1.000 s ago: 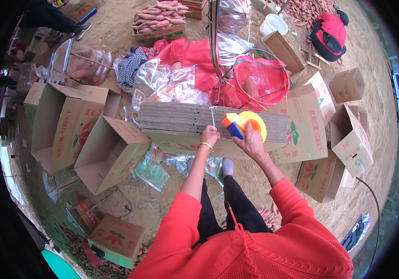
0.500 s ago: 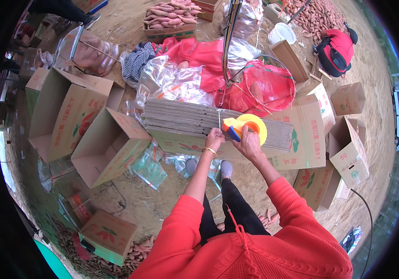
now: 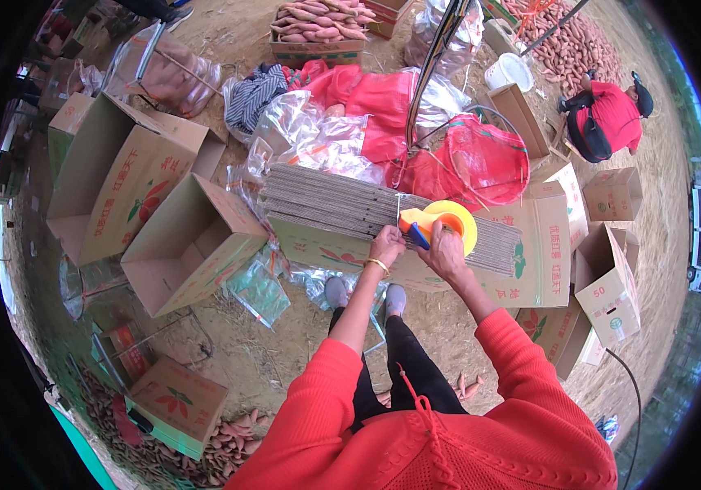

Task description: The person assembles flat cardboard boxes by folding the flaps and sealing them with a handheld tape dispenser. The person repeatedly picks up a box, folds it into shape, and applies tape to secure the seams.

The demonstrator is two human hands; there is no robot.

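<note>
The person's left hand (image 3: 387, 246) has its fingertips pinched together at the lower end of a thin white strip (image 3: 399, 212), which crosses the striped edges of a long stack of flat brown corrugated cardboard (image 3: 330, 196). The right hand (image 3: 447, 253) is wrapped around an orange, yellow and blue plastic tape dispenser (image 3: 424, 220), positioned above the stack, just right of the strip. An open brown cardboard box (image 3: 195, 245) lies left of the stack; crumpled clear plastic bags (image 3: 309, 135) and a red mesh net (image 3: 489, 159) lie beyond it.
</note>
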